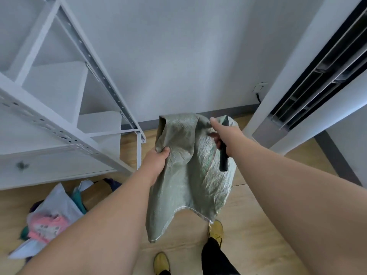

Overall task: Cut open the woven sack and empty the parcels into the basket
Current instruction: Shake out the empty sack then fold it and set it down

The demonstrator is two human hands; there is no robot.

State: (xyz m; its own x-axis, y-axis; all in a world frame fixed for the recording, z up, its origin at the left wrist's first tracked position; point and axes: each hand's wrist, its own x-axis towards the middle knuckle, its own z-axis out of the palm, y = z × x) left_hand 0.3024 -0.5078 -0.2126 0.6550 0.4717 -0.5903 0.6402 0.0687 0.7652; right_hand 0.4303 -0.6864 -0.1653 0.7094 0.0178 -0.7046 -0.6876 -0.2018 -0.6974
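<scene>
While both hands' fingers (165, 151) pinch the limp sack (190, 171), parcels (49, 217) already lie below-left; emptying looks done.

A: Any readable text anywhere? Labels on the woven sack (190, 165) or the parcels (53, 215)?

B: Nope, nothing legible. No brand, no number, just blur on the parcels.

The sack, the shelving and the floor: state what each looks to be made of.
Sack: woven plastic fabric, grey-green with a slight sheen; a fine weave and crisp creases show. Shelving: probably painted metal, matt white, with rows of punched holes along the uprights. Floor: light wood-look boards, perhaps laminate or plywood, with visible seams.
</scene>
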